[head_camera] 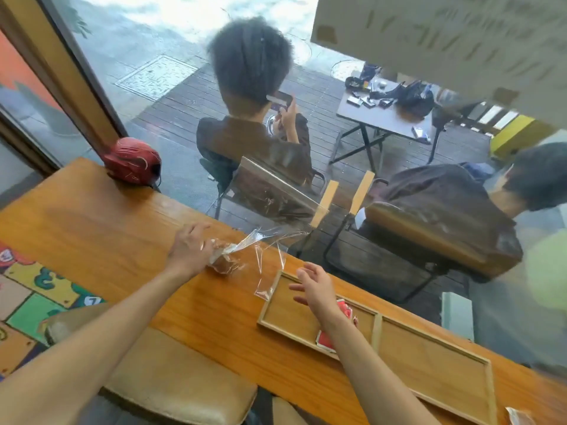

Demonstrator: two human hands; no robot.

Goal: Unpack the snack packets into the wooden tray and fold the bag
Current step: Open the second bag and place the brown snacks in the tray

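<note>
At the far edge of a long wooden bench (pixel 101 228) set against a window, a person unpacks snacks from a clear plastic bag (pixel 264 256) into a divided wooden tray (pixel 380 328). The left hand (pixel 191 250) grips the closed end of the bag, where brown snack packets (pixel 222 259) are bunched near the bench's far edge; its fingers are curled over the plastic and the packets inside. The bag's open mouth trails loose toward the tray, one corner touching the tray's near-left rim. The right hand (pixel 316 286) hovers above the tray's left compartment with its fingers spread and relaxed, holding nothing. A red packet (pixel 336 331) lies in that left compartment, partly hidden under the right forearm; the right compartment looks bare. Another packet (pixel 518 417) shows at the bench's right end, outside the tray. The step in hand appears to be drawing the next packet out, and it would go best if the left hand pins the bag's closed end flat against the bench while the right hand reaches into the open mouth, so the thin plastic does not drag or bunch. Packets should be emptied before any folding is tried. A red helmet (pixel 133 164) rests at the bench's far-left corner; beyond the glass two people sit on a deck.
</note>
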